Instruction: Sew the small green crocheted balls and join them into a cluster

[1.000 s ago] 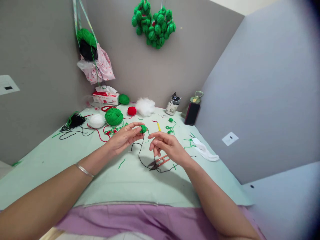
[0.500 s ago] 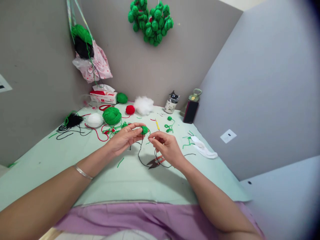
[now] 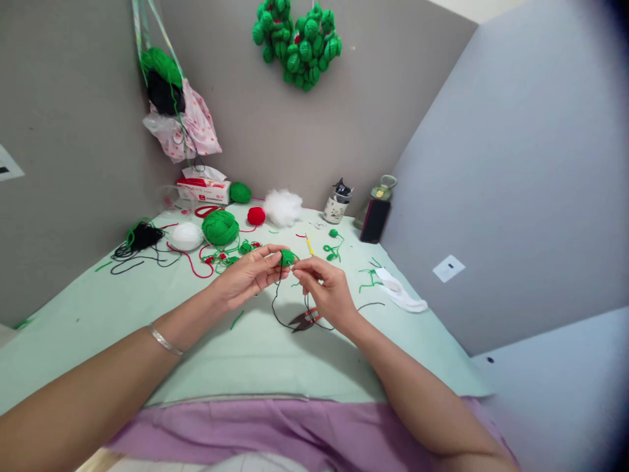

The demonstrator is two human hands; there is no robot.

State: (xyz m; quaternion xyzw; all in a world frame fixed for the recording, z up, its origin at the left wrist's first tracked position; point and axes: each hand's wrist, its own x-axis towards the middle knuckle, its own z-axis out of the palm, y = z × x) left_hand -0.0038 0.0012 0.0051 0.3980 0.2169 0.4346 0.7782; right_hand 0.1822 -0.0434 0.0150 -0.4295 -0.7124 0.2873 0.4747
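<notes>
My left hand (image 3: pixel 248 275) pinches a small green crocheted piece (image 3: pixel 285 257) between thumb and fingertips, above the pale green table cover (image 3: pixel 122 308). My right hand (image 3: pixel 325 285) is closed in a pinch right against that piece, on something too fine to name; it may be a needle or the black thread. A black thread (image 3: pixel 276 308) hangs from the piece and loops down onto the cover. Small red-handled snips (image 3: pixel 304 319) lie on the cover just under my right hand.
Behind my hands lie a green yarn ball (image 3: pixel 220 227), a white ball (image 3: pixel 185 236), a red ball (image 3: pixel 256 216), black yarn (image 3: pixel 142 236), white stuffing (image 3: pixel 282 206), a tissue box (image 3: pixel 204 189), a jar (image 3: pixel 337 206) and a phone (image 3: pixel 374 220). Green crocheted pieces (image 3: pixel 297 42) hang on the wall.
My right hand has moved up and left from over the snips until its pinched fingers meet the green piece. My left hand has kept its hold, shifting slightly right.
</notes>
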